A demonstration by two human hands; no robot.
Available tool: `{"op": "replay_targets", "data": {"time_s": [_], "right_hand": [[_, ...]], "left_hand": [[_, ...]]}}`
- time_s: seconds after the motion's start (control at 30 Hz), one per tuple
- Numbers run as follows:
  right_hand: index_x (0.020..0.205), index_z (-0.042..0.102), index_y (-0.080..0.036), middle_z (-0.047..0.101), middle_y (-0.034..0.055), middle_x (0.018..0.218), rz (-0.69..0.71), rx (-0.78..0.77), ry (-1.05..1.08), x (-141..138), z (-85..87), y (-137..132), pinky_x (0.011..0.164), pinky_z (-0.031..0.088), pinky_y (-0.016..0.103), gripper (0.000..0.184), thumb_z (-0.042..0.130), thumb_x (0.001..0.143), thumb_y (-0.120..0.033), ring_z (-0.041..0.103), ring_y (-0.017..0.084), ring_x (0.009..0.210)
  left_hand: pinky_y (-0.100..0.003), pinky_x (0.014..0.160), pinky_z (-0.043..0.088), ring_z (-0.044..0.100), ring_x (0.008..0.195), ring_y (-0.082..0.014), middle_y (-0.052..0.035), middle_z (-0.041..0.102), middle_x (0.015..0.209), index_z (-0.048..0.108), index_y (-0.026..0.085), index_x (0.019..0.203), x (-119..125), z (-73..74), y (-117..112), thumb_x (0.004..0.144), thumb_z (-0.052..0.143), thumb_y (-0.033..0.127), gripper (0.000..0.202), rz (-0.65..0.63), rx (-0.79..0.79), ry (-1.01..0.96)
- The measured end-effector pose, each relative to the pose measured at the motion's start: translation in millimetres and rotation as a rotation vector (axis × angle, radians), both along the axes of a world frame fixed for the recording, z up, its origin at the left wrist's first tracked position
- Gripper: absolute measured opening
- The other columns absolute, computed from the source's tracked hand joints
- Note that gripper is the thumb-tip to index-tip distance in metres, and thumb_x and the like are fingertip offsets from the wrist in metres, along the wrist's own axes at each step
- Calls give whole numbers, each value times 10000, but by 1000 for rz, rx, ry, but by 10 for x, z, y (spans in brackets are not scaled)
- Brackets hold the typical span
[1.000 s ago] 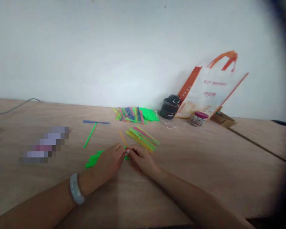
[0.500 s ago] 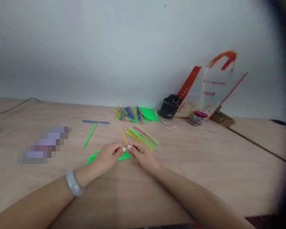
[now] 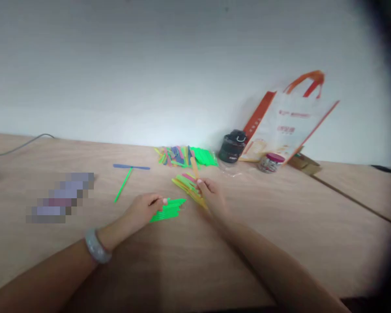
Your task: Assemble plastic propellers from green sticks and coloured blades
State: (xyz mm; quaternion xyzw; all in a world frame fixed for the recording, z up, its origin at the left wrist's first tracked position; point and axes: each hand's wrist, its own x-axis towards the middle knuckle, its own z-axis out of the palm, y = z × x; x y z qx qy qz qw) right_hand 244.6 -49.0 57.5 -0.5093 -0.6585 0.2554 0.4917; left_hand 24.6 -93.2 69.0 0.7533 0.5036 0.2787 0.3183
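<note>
My left hand (image 3: 146, 209) is closed in a pinch, thumb against fingers, just over a bunch of green plastic sticks (image 3: 167, 212). Whether a stick is between those fingertips I cannot make out. To its right, my right hand (image 3: 212, 195) grips the lower end of an orange propeller blade (image 3: 194, 168), which points up and away from me. Beneath and beside that hand lies a small pile of yellow, green and pink blades (image 3: 186, 183), partly covered. At the left, a blue blade (image 3: 124, 166) joined to a green stick (image 3: 123, 184) forms a T on the table.
Near the wall lies a clear bag of mixed blades and green sticks (image 3: 185, 155). Right of it stand a black bottle (image 3: 232, 148), a jar with a pink lid (image 3: 271, 162) and a white-and-orange carrier bag (image 3: 286, 121). A blurred-out object (image 3: 63, 198) lies left; a cable (image 3: 32, 141) runs behind.
My hands, together half a second ago, are now apart. The right hand has moved right and away with the orange blade; the left has drawn slightly left, and more green sticks show.
</note>
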Motion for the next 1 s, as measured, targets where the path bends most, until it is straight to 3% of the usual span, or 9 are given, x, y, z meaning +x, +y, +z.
{"op": "replay_targets", "data": {"time_s": [0.17,0.33,0.5,1.0], "right_hand": [[874,669,-199,616,71,863,-37,199,-629,31,-75,65,750,429,303,272,409,898,-276,556,189,832],[939,673,-198,617,101,953,-73,247,-953,-48,-160,61,789,431,315,232,457,892,-271,544,215,915],[941,688,-229,619,94,952,-40,275,-1043,-41,-163,47,780,431,305,216,484,886,-271,543,206,902],[989,694,-207,623,110,961,-82,256,-1064,3,-187,135,781,449,324,245,477,877,-219,552,226,925]], "left_hand": [[-332,818,445,564,889,-189,-50,625,929,610,187,900,143,-116,-128,902,447,261,180,-112,376,254],[-405,900,446,511,1021,-220,-71,572,1086,575,207,1020,155,-270,-157,873,524,286,175,-145,517,370],[-424,952,423,472,1115,-230,-81,520,1192,512,215,1154,81,-339,-83,861,542,317,312,-136,513,383],[-391,934,438,510,1075,-220,-87,553,1166,522,195,1143,53,-282,-20,878,506,340,302,-112,508,387]]}}
